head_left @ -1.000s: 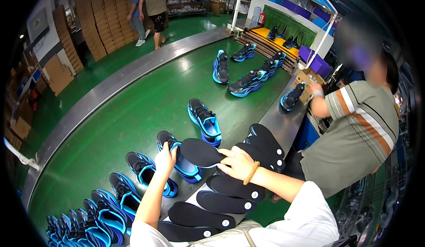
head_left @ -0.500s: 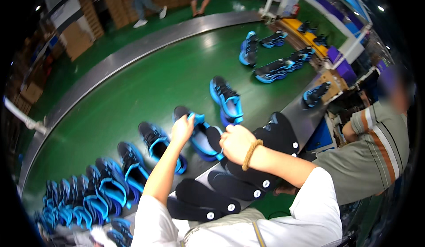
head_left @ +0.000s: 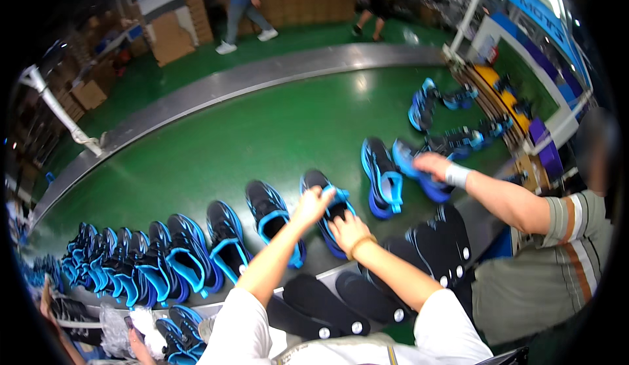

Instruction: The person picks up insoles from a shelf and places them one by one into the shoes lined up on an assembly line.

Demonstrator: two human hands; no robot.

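Observation:
A black and blue sneaker (head_left: 316, 180) stands on the green table in front of me, toe pointing away. My left hand (head_left: 313, 208) is closed on the blue-edged tongue of this shoe. At its opening is my right hand (head_left: 350, 231), fingers apart and reaching inside; their tips are hidden, and no insole shows there. Black insoles (head_left: 318, 303) with white round stickers lie along the near edge, below my forearms. To the left stands another sneaker (head_left: 267, 201), and to the right one more (head_left: 379, 168).
A long row of sneakers (head_left: 173, 260) runs down the left side. At the right a co-worker's hand (head_left: 436, 166) holds a sneaker (head_left: 413, 159). More shoes (head_left: 452, 141) stand at the far right, near a yellow-edged machine (head_left: 488, 77). Another person's hands (head_left: 137, 345) show at lower left.
The black insole that my right hand held at the shoe no longer shows; that hand has moved into the opening. A co-worker's arm has come in from the right with a sneaker. The view has shifted.

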